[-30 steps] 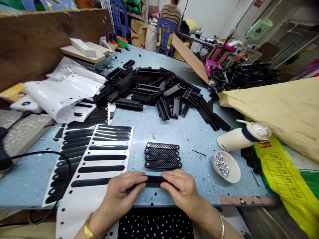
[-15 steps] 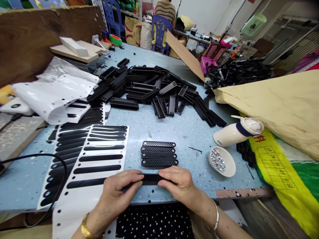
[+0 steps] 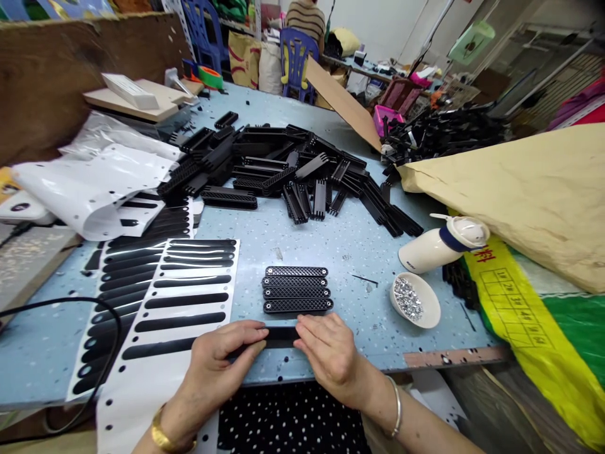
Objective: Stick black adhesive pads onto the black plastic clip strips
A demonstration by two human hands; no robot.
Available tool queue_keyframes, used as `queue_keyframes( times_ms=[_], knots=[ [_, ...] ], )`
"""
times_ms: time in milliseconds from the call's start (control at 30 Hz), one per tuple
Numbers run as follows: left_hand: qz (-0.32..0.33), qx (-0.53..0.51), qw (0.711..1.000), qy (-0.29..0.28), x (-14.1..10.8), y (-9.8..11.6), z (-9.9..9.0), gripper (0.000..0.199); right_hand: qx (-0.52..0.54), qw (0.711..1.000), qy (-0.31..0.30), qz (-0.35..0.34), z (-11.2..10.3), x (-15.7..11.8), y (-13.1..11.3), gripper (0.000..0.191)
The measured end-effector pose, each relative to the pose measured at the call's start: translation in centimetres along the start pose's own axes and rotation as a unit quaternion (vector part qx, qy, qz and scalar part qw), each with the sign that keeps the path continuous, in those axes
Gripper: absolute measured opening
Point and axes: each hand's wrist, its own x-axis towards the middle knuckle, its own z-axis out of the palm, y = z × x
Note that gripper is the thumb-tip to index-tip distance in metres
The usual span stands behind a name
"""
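Observation:
A flat black strip-shaped piece lies level near the table's front edge, held at both ends. My left hand pinches its left end between thumb and fingers. Over its right end my right hand is closed, the fingers together and covering that end. Just beyond the piece, several black bars with a lattice top lie side by side, with a small metal dot at each visible end. Left of my hands is a white sheet of black rounded strips, partly overlapping another such sheet.
A white bowl of small metal parts and a cream bottle stand at the right. A heap of black bars spreads across the back. A thin black rod lies near the bowl. A black cable loops at the left.
My right hand has turned and its fingers have come together over the piece's right end. My left hand keeps its pinch. The whole view has shifted slightly.

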Motion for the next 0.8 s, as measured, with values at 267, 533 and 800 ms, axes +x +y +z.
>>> queue_keyframes(
  times_ms=[267,533,800],
  knots=[
    [0.023,0.006,1.000,0.000,0.4,0.2,-0.1,0.013,-0.030,0.999,0.015,0.022,-0.8,-0.6,-0.1,0.034],
    [0.026,0.044,0.999,-0.020,0.4,-0.1,-0.4,0.020,-0.005,0.968,0.130,0.212,-4.8,-4.1,0.6,0.016],
    [0.147,0.159,0.975,0.054,0.1,1.5,0.4,0.034,0.129,0.948,0.098,0.274,-3.8,-3.0,0.9,0.022]
  ],
)
